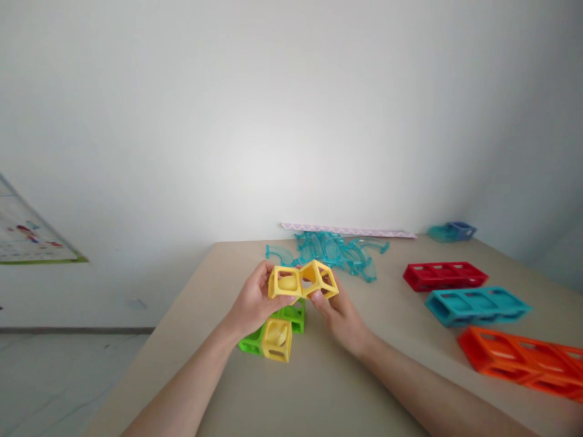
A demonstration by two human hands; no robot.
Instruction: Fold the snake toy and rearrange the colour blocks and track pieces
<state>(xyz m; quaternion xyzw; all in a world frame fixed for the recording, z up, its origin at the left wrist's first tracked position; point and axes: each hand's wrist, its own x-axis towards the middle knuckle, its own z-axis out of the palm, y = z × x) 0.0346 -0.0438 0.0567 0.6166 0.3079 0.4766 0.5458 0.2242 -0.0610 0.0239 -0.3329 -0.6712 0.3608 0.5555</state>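
Two yellow cubes (301, 284), one in the left hand (252, 303) and one in the right hand (339, 318)

Both hands are partly curled, with only a narrow gap between thumb and fingers, and each has hold of one cube by its outer side. The left thumb lies along the lower front edge; the right thumb presses the lower front of its cube, while most of the right fingers are hidden behind. This grip probably lets each cube be turned against the other.

The cubes are above the table (382, 303), in front of the chest. They are frames with rounded windows, and the left one shows a bulging inner part. They meet at one edge and stand at an angle; whether they are joined, I cannot tell.

Below the left hand are green cubes (294, 315), with a loose-looking yellow cube (277, 334) just beside them. Behind is a heap of clear turquoise pieces (328, 247), near a patterned strip (350, 231) by the wall (273, 121). At right, a red row (444, 276), a teal row (480, 303) and an orange row (523, 358) lie apart, sorted by colour, it seems.
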